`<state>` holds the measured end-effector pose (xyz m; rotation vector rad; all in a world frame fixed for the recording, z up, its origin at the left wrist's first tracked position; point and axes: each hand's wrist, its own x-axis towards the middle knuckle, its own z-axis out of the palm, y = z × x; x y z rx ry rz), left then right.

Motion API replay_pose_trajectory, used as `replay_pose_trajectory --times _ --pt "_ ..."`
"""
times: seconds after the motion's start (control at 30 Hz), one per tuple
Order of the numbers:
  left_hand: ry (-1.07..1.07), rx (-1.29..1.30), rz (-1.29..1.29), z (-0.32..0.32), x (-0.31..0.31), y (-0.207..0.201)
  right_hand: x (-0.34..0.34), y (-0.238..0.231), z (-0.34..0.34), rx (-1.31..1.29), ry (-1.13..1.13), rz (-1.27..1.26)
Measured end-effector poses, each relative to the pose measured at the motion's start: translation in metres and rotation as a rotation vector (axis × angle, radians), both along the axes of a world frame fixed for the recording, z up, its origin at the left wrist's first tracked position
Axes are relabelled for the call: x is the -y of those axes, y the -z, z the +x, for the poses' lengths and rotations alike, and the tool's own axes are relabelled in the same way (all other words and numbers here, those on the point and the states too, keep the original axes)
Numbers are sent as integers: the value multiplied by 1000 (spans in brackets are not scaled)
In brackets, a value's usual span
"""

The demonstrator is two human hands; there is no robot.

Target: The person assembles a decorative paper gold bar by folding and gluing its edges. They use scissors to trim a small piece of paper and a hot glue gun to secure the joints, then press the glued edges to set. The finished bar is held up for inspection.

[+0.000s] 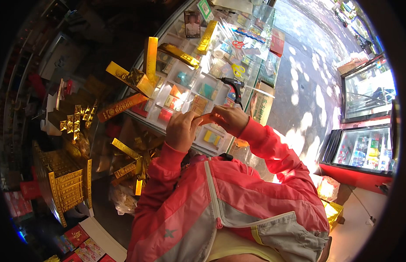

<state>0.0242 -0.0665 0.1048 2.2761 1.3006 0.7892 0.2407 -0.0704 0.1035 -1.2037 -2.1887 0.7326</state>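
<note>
My left hand (182, 130) and my right hand (228, 118) meet above the near edge of a glass display counter (198, 65). Between their fingertips they pinch a small orange and gold folded piece (206, 118). Both arms wear pink jacket sleeves. A black glue gun (232, 84) lies on the glass just beyond my right hand. Several long gold boxes (147, 65) lie and stand on the counter to the left of my hands.
Scissors with red handles (238, 44) and yellow handles (238, 70) lie farther back on the glass. Stacks of gold boxes (65, 179) stand at the lower left. A paved street and glass-fronted coolers (364, 148) lie to the right.
</note>
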Motion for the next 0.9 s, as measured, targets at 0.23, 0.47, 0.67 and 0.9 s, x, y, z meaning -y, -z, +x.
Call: replay_pose_trajectory --times 0.23,0.47,0.67,0.9 --pt "48 172 -464 -4 -13 9 -20 8 3 -21 -55 16" --pt "53 464 -635 2 -18 21 -38 6 7 -7 -68 -3" --pt "20 760 -775 14 -21 36 -69 21 25 -168 52 -209" --pt "18 1092 -883 21 -23 36 -165 97 116 612 574 -149"
